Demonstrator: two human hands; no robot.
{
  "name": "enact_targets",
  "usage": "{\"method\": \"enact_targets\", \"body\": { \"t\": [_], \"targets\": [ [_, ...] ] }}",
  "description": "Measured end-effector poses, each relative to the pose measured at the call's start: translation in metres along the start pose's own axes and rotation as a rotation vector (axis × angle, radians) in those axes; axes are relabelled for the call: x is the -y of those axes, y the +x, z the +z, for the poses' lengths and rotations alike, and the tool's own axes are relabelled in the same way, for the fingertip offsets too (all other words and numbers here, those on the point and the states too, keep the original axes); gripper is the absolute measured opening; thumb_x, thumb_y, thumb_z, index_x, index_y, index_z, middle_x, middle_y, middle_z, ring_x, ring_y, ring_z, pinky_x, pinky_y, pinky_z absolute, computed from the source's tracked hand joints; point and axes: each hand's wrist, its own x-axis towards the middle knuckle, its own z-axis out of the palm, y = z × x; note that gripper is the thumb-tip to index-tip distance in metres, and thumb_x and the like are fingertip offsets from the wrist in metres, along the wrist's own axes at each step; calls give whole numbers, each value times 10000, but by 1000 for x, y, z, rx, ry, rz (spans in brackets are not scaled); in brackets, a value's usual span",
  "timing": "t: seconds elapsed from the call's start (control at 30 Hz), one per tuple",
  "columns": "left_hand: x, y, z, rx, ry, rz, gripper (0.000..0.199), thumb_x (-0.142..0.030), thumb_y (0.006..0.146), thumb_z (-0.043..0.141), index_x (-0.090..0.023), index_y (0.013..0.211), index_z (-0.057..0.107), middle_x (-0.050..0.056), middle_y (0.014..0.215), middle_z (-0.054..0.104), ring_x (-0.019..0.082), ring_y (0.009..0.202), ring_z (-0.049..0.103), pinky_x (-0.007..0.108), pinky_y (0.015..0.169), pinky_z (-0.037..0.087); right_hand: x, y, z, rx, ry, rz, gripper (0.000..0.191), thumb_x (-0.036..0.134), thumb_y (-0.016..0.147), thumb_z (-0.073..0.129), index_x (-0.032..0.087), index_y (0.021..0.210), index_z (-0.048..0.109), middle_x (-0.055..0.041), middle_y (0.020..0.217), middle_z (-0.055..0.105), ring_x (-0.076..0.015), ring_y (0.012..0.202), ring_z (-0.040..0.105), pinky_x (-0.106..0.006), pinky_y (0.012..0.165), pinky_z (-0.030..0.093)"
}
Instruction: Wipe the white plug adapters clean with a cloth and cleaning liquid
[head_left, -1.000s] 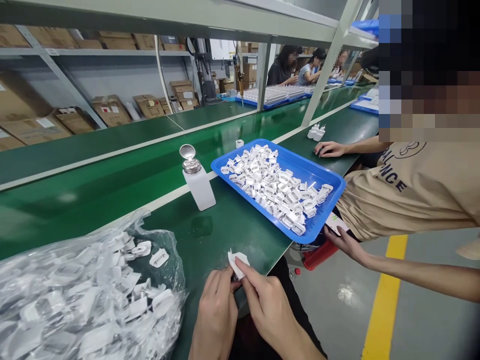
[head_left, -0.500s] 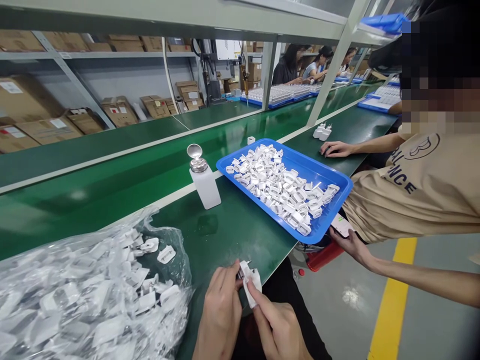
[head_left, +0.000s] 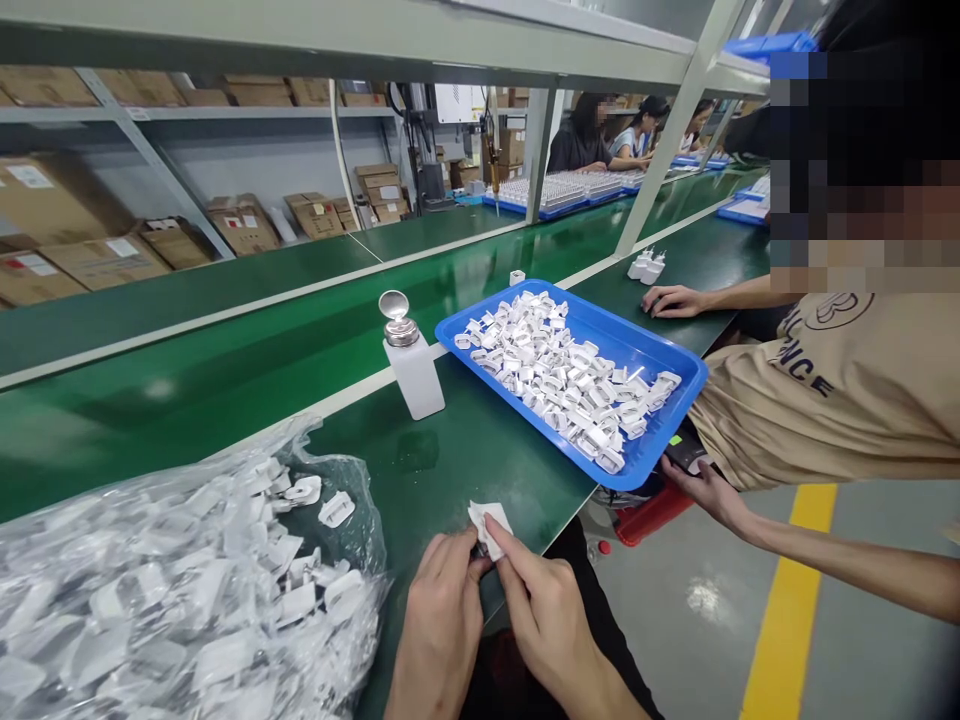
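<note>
One bare right hand (head_left: 546,605) at lower centre pinches a crumpled white cloth (head_left: 493,522), just brought over most of the small white plastic piece (head_left: 481,549) pinched in the left hand (head_left: 441,605), suggesting wiping continues.

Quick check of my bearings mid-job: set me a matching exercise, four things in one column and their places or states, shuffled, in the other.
Things
1. clear plastic bag
2. blue tray
3. white bottle
4. crumpled white cloth

Places and states
A. Stands on the green bench, its round metal lid raised
B. Pressed under the fingers of the person's right hand
C. At the lower left of the view, left of both hands
D. Between the bottle and the co-worker's tan shirt

Right pairs: 1-C, 2-D, 3-A, 4-B.
</note>
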Motion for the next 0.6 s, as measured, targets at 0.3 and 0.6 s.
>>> {"method": "enact_targets", "body": {
  "t": [0.3,0.6],
  "targets": [
    [0,-5,7,7,-26,-32,297,-11,929,451,-173,1092,638,35,830,673,175,747,671,256,659,593,3,-18,1,-18,14,-19,491,155,1036,377,158,1514,492,-23,704,700,-125,519,598,-228,552,482],
    [0,2,1,27,-69,-10,238,-47,931,487,-194,1023,649,19,790,701,180,702,674,267,622,584,7,-2,-6,54,18,61,470,200,1051,346,155,1473,547,-62,785,741,-139,567,621,-248,577,477]
  ]
}}
